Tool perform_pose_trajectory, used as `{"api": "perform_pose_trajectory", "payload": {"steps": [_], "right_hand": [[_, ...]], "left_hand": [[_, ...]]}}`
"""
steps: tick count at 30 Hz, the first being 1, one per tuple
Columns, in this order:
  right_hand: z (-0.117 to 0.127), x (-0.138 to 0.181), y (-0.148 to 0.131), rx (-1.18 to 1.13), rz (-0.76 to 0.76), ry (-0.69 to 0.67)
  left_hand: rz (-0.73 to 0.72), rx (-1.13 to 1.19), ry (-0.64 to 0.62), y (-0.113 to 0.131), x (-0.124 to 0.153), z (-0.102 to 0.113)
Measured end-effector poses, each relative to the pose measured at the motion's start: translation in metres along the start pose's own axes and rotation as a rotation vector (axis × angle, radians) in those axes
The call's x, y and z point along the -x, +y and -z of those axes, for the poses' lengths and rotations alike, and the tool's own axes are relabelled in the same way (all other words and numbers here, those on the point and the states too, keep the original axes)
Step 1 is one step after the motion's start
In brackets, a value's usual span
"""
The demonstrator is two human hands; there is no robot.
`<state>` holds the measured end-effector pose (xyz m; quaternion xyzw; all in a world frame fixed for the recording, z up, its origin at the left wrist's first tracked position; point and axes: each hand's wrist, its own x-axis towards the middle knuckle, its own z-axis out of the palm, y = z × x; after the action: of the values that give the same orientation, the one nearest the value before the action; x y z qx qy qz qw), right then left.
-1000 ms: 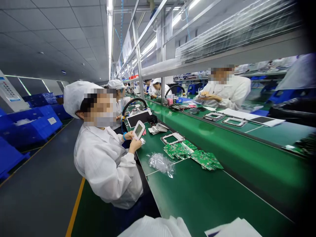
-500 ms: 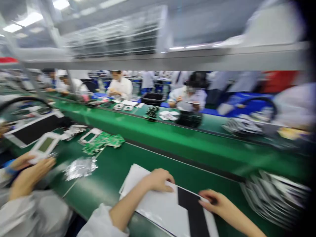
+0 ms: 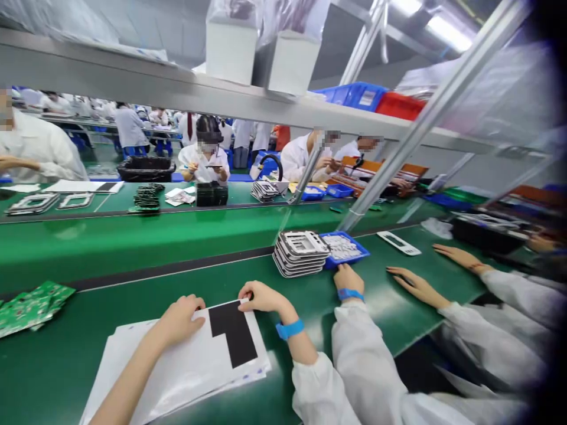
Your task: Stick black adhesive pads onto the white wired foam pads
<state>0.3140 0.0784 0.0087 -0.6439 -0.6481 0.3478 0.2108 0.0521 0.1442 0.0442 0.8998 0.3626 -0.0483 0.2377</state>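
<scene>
A stack of white sheets [image 3: 177, 372] lies on the green bench in front of me, with a black L-shaped piece [image 3: 233, 333] on top. My left hand [image 3: 179, 319] rests curled on the top sheet, fingertips at the black piece's left corner. My right hand [image 3: 261, 295], with a blue wristband, pinches the far edge of the black piece.
A neighbour's hands [image 3: 348, 277] [image 3: 416, 286] lie to my right beside a stack of grey frames [image 3: 301, 251] and a blue tray [image 3: 345, 248]. Green circuit boards [image 3: 31, 304] sit at the left. A slanted metal post [image 3: 398, 147] rises behind the frames. Other workers sit across the conveyor [image 3: 133, 242].
My view has swung from the co-worker on the left to the right. My hands stay on the sheets; the right hand has come in to the black piece's far edge.
</scene>
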Motion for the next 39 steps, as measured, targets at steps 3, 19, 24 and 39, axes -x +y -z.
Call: {"api": "perform_pose_trajectory", "payload": {"steps": [3, 19, 24, 39], "right_hand": [[0.000, -0.001, 0.001, -0.005, 0.006, -0.012], [0.004, 0.002, 0.005, 0.009, 0.049, -0.116], [0.003, -0.001, 0.007, 0.012, 0.048, -0.117], [0.006, 0.002, 0.006, 0.053, 0.010, -0.073]], "left_hand": [[0.030, -0.139, -0.004, 0.015, 0.000, 0.003], [-0.529, -0.136, 0.829, 0.158, -0.003, -0.149], [-0.669, -0.037, 0.826, 0.148, -0.008, -0.192], [-0.686, -0.026, 0.828, 0.137, -0.022, -0.217]]}}
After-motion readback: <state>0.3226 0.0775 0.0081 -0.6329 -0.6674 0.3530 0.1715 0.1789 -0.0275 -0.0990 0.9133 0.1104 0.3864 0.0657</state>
